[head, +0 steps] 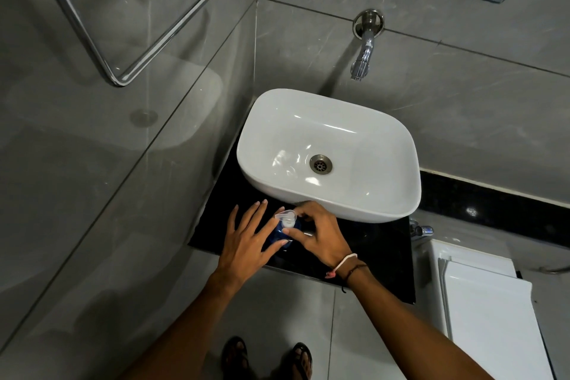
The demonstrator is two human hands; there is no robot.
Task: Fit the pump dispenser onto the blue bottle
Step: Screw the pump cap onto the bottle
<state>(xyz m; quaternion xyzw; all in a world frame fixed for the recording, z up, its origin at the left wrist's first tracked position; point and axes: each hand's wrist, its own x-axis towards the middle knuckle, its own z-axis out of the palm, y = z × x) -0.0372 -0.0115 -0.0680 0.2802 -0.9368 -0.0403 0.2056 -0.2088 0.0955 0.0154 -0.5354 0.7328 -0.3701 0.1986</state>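
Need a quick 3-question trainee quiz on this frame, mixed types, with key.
1. True or false: the blue bottle stands inside the white basin.
2. Which hand's fingers pinch the pump dispenser?
A. left hand
B. right hand
3. Fill in: the bottle stands on the black ____.

Key: 1 false, it stands in front of the basin; 2 B; 3 counter.

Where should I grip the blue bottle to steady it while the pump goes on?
Probably the body of the blue bottle, from its left side. It stands upright on the black counter, the right hand already covers the pump dispenser on top, and the left hand is open beside it.
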